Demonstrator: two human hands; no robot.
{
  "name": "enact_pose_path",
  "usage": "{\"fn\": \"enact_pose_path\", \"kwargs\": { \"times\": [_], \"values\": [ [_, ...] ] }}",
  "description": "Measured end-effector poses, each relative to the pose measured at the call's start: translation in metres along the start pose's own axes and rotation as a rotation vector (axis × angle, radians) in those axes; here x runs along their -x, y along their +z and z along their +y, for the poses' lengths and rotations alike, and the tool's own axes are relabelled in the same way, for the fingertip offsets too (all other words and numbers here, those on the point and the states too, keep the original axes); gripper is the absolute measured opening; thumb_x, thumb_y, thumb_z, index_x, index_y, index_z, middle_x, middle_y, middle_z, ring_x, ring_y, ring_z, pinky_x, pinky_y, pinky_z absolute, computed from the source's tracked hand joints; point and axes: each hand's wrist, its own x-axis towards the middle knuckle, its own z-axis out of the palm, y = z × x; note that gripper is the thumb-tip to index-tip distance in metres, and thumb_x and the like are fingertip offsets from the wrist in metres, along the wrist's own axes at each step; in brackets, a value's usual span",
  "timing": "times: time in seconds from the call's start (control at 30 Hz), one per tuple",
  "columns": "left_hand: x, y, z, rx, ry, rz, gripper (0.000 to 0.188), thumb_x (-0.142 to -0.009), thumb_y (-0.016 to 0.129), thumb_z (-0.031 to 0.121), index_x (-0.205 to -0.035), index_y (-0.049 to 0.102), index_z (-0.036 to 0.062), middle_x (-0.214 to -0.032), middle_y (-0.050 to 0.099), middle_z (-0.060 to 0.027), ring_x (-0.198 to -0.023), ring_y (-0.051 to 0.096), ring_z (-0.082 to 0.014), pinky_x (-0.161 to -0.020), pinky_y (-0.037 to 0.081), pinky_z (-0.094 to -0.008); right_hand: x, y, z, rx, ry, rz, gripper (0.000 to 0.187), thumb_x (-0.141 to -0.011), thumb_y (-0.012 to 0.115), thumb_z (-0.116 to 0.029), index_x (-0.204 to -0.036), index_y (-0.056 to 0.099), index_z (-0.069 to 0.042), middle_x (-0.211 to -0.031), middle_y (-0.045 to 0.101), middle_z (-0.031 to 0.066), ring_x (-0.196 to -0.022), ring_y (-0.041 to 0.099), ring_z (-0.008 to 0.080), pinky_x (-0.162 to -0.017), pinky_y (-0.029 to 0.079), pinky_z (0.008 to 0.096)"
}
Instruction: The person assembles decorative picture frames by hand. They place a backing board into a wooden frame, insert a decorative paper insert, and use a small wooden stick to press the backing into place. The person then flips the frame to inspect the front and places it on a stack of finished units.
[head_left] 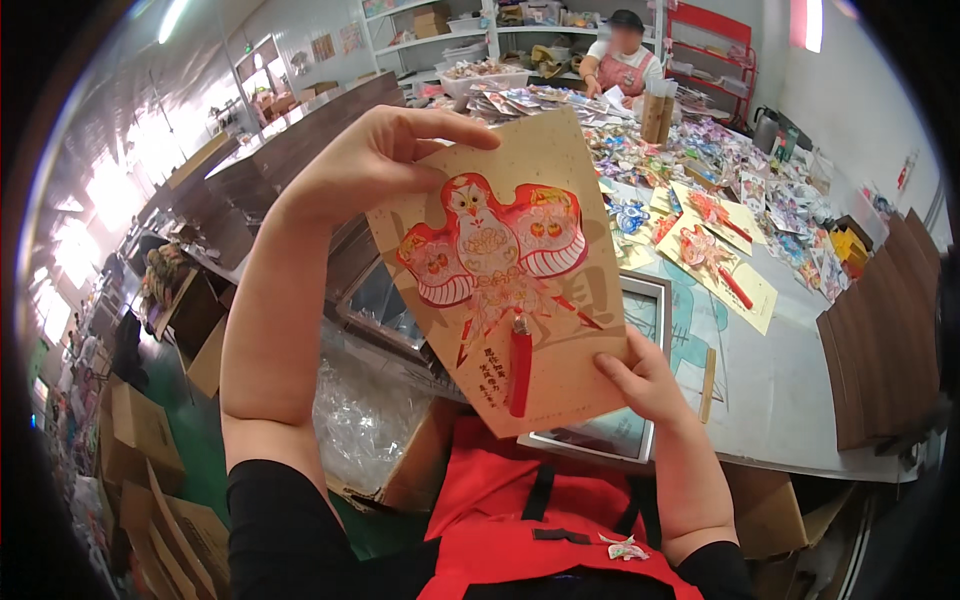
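Observation:
Tilted up in front of me is a tan backing card (590, 350) with a red and white bird-shaped kite (490, 240) on its face. A red stick-like handle (520, 372) lies below the bird's tail, beside dark lettering. My left hand (395, 150) pinches the card's upper left edge, thumb in front. Lower right, my right hand (645, 378) grips the card's edge with the thumb on its face. Under the card, a grey-framed pane (655, 300) is partly hidden at the table edge.
More kite cards (715, 265) lie on the table (780, 370), with heaps of colourful pieces (690, 150) behind them. Brown boards (885, 340) stand at the right. An open carton (420, 455) holding clear plastic is below left. Across the table sits another person (625, 65).

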Motion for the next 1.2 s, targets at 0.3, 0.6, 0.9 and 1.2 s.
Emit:
{"fn": "enact_pose_path", "kwargs": {
  "times": [0.3, 0.6, 0.9, 1.2],
  "values": [
    [0.069, 0.135, -0.085, -0.246, 0.094, 0.788, 0.028, -0.084, 0.064, 0.01, -0.109, 0.059, -0.0016, -0.095, 0.061, -0.0096, -0.084, 0.057, -0.0158, -0.078, 0.047, -0.0275, 0.025, 0.022, 0.029, -0.162, 0.059, 0.362, 0.035, -0.095, 0.049, -0.007, -0.128, 0.045, 0.004, -0.116, 0.059, 0.0094, -0.103, 0.056, 0.0131, -0.089, 0.044, 0.0275],
    [0.06, 0.22, -0.143, -0.358, -0.199, 0.713, 0.023, -0.086, 0.059, 0.009, -0.104, 0.049, -0.002, -0.089, 0.056, -0.0153, -0.076, 0.056, -0.0202, -0.065, 0.044, -0.0314, 0.04, 0.048, 0.044, 0.012, 0.054, 0.486, 0.03, -0.095, 0.049, -0.009, -0.123, 0.049, 0.004, -0.11, 0.06, 0.008, -0.099, 0.055, 0.0119, -0.087, 0.044, 0.0259],
    [0.145, 0.215, -0.153, -0.205, -0.362, 0.469, 0.019, -0.093, 0.05, 0.014, -0.107, 0.053, 0.0012, -0.091, 0.063, -0.021, -0.087, 0.063, -0.0365, -0.072, 0.049, -0.038, 0.035, 0.031, 0.055, -0.221, 0.057, 0.59, 0.033, -0.095, 0.047, -0.008, -0.127, 0.045, 0.003, -0.116, 0.058, 0.0092, -0.103, 0.055, 0.0135, -0.09, 0.043, 0.0276],
    [0.25, 0.158, -0.193, -1.24, -0.746, 0.561, 0.046, -0.088, 0.059, 0.018, -0.127, 0.045, -0.0015, -0.122, 0.053, -0.0219, -0.111, 0.053, -0.0364, -0.094, 0.042, -0.0405, 0.036, 0.021, 0.055, -0.31, -0.014, 0.566, 0.038, -0.096, 0.046, -0.008, -0.132, 0.041, 0.001, -0.124, 0.055, 0.0116, -0.112, 0.054, 0.0178, -0.096, 0.042, 0.0314]
  ]
}}
